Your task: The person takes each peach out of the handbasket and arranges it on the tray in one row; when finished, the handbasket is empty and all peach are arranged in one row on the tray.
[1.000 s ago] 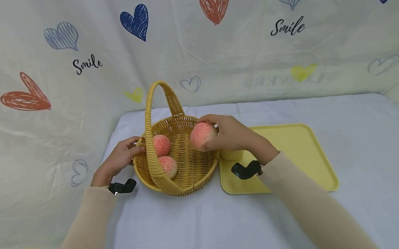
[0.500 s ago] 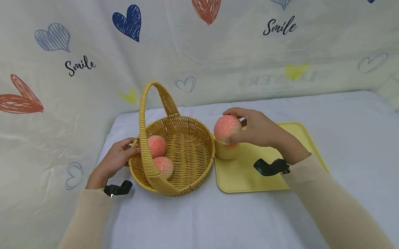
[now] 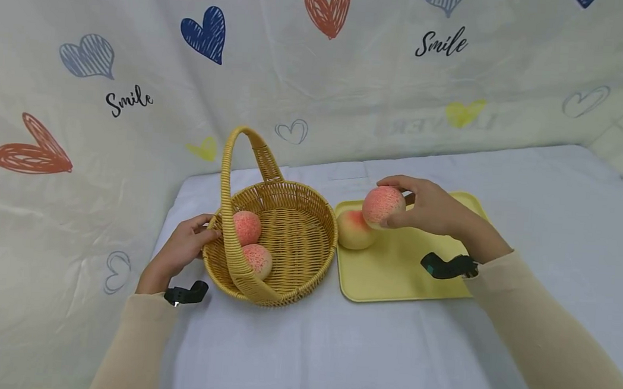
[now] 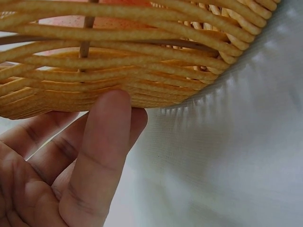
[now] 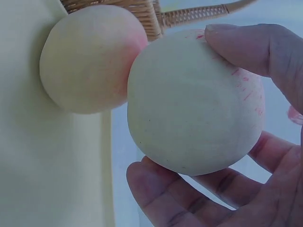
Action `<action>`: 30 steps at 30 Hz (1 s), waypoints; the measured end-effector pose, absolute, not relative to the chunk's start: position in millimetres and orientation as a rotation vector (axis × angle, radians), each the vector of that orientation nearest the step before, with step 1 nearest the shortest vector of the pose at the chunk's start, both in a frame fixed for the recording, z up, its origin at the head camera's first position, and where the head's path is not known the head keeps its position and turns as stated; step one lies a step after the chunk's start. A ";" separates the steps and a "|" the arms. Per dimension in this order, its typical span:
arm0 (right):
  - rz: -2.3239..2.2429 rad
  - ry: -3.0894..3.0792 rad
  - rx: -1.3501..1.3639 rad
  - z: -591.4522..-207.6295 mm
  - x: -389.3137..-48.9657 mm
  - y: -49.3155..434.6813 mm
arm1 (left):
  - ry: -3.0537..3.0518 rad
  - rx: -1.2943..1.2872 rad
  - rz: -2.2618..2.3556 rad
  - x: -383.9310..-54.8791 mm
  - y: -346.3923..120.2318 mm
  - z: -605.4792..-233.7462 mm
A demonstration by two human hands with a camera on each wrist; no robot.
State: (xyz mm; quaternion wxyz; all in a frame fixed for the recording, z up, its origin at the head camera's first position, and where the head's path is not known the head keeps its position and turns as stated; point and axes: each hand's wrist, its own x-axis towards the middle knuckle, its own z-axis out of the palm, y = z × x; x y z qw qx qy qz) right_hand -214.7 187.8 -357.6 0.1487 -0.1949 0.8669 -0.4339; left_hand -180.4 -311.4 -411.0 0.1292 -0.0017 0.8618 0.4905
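A pink-and-cream, speckled round fruit (image 3: 383, 206) is grasped in the right hand (image 3: 432, 209), thumb on one side and fingers on the other, raised above the far edge of a shallow yellow rectangular tray (image 3: 408, 278). A second fruit, a smoother cream-yellow one with a red blush (image 3: 353, 234), sits at that tray's far left corner; it is hard to tell whether the two fruits touch. Just beside the tray's left edge, a round golden wicker basket (image 3: 300, 241) stands upright near the left edge of the table, which is covered in white cloth (image 3: 301, 360). The left hand (image 3: 181, 245) grips the basket's left rim, its thumb pressed on the wicker. Inside, by the left wall near the arched handle (image 3: 226, 183), lie two more speckled fruits, one farther back (image 3: 247, 227) and one nearer the front (image 3: 259, 261). Behind the table's far edge hangs a pale sheet printed with hearts (image 3: 264, 84).
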 end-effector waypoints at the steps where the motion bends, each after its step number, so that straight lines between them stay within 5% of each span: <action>1: -1.254 2.490 -0.558 -359.0 -214.8 189.6 | 2.506 -0.005 1.424 -180.5 -311.4 -411.0; 30: -1.253 2.402 -0.451 -402.8 -221.1 215.1 | 2.496 -0.012 1.421 -180.3 -311.0 -409.4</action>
